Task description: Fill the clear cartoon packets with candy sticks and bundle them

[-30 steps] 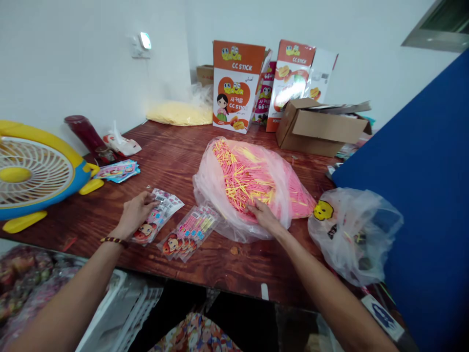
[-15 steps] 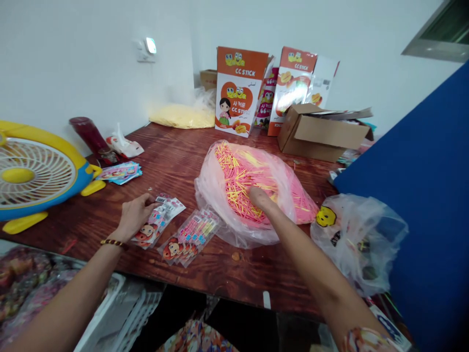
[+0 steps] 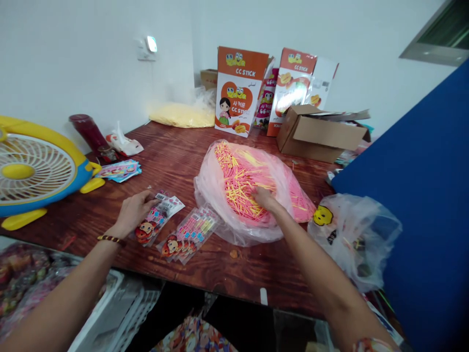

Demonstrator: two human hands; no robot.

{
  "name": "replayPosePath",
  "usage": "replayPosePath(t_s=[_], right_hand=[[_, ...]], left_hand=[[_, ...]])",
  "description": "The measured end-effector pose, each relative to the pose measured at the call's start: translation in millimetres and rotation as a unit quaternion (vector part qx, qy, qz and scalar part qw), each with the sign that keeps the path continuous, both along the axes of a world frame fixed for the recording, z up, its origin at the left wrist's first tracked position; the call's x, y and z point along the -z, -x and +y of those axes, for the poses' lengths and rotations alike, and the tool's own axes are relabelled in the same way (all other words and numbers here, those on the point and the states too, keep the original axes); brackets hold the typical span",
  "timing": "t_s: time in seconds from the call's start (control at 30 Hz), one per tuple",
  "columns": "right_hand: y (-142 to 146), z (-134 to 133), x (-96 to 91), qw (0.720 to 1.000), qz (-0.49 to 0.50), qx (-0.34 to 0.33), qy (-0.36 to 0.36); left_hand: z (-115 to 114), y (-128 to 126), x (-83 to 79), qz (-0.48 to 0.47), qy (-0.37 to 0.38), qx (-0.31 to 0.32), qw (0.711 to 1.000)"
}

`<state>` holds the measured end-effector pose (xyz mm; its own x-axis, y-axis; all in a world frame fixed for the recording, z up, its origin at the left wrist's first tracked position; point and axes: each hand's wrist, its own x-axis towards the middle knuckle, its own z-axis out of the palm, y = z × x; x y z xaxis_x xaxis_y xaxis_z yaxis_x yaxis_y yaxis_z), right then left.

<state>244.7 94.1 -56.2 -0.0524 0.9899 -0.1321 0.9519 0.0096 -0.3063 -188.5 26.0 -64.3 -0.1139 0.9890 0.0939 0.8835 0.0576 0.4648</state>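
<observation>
At the left of the table, my left hand has its fingers curled on the edge of a small printed clear packet with a red-haired cartoon figure. That packet overlaps others in a loose pile. Several like packets, with pink and yellow strips showing, lie fanned out to the right. My right hand reaches into a large open clear plastic bag full of thin pink and yellow sticks. Its fingers are drawn together among the sticks, with the tips partly hidden.
A yellow-and-blue fan, a dark red bottle, tissues and flat printed packets stand left. Printed cartons and an open cardboard box are behind. A knotted plastic bag sits right, beside a blue panel.
My right hand has lifted slightly, so more of its fingers show above the sticks. My left hand has shifted a little at the packet pile. The view has moved slightly.
</observation>
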Motion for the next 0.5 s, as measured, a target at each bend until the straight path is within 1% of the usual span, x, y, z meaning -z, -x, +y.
replayPosePath(t_s=[0.13, 0.23, 0.37, 0.5], right_hand=[[17.6, -4.9, 1.3, 0.998, 0.001, -0.054, -0.011], [27.3, -9.5, 4.7, 0.997, 0.019, -0.073, -0.021], [25.0, -9.7, 7.6, 0.994, 0.082, -0.058, -0.040], [14.7, -10.6, 7.8, 0.979, 0.195, -0.025, -0.058]], left_hand=[[-1.9, -3.2, -6.1, -0.001, -0.017, 0.000, 1.000], [-3.3, -1.4, -9.0, -0.023, -0.033, 0.014, 0.999], [-3.8, 2.2, -10.4, -0.055, -0.034, 0.033, 0.997], [-2.8, 3.0, -11.6, -0.091, -0.020, 0.033, 0.995]])
